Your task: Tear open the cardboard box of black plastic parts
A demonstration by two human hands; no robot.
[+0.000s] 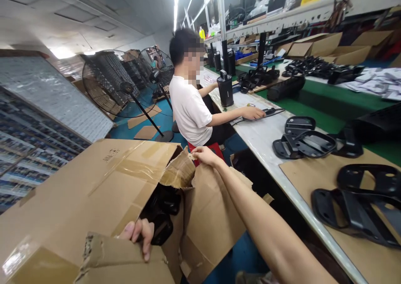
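Observation:
A large taped cardboard box (78, 192) lies tilted in front of me, its end flaps torn apart. My left hand (139, 234) curls its fingers over the near flap (125, 261) at the bottom. My right hand (203, 154) reaches across and pinches the edge of the far flap (213, 209). Inside the gap sit black plastic parts (163, 217), partly hidden by the cardboard.
A long workbench (266, 138) runs along the right, with black plastic frames (357, 209) on cardboard sheets. A seated co-worker in a white shirt (189, 108) works at the bench ahead. Standing fans (125, 87) and stacked printed cartons (37, 121) are on the left.

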